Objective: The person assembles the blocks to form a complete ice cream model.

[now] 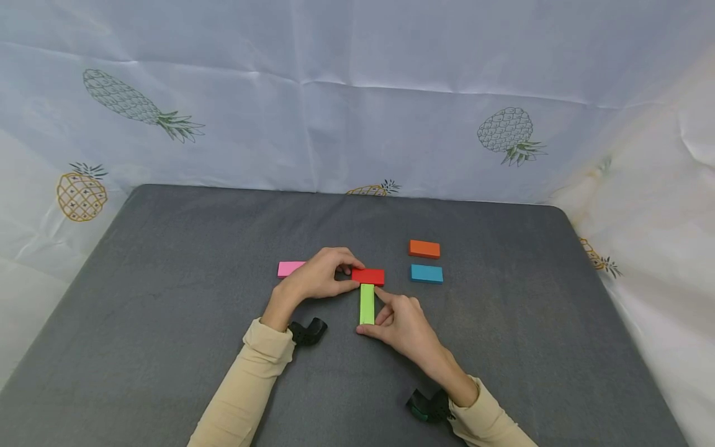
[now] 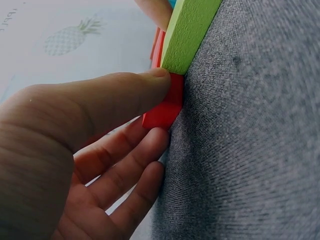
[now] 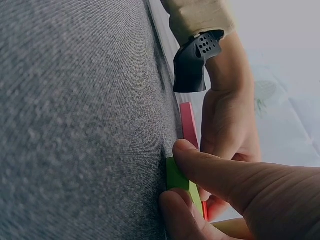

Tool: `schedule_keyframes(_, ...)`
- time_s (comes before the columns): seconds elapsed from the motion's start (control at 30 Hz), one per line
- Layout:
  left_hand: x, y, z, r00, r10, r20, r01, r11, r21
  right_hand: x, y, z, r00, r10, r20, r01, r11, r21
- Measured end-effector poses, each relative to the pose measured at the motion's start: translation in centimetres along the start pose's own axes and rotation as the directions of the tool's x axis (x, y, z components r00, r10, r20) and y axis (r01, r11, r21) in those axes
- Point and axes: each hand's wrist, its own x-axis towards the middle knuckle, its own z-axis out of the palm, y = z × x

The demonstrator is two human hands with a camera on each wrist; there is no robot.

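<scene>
A red block (image 1: 368,277) lies crosswise on the grey cloth, and a light green block (image 1: 366,304) meets its near side at a right angle, forming a T. My left hand (image 1: 322,273) pinches the red block's left end between thumb and fingers, as the left wrist view shows with the red block (image 2: 162,114) under the thumb. With thumb at the near end and index finger by the far end, my right hand (image 1: 406,326) holds the green block lengthwise. In the right wrist view the thumb covers part of the green block (image 3: 175,174).
A pink block (image 1: 289,269) lies left of the left hand, partly hidden by it. Right of the red block are an orange block (image 1: 424,249) and a blue block (image 1: 427,274). A pineapple-print curtain (image 1: 357,136) hangs behind the grey table (image 1: 195,248).
</scene>
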Motion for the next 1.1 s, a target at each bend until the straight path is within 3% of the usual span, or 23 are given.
schedule_keyframes(0.8,0.1,0.0,-0.2,1.0,-0.015,0.0,0.015,1.0,-0.019,0.0,-0.3,-0.8,0.999,0.003,0.032,-0.004,1.0,0.012)
schedule_keyframes(1.1,0.0,0.0,-0.2,1.0,-0.009,0.001,0.009,1.0,-0.018,0.7,0.9,-1.6,0.994,-0.072,-0.081,0.073,0.997,0.007)
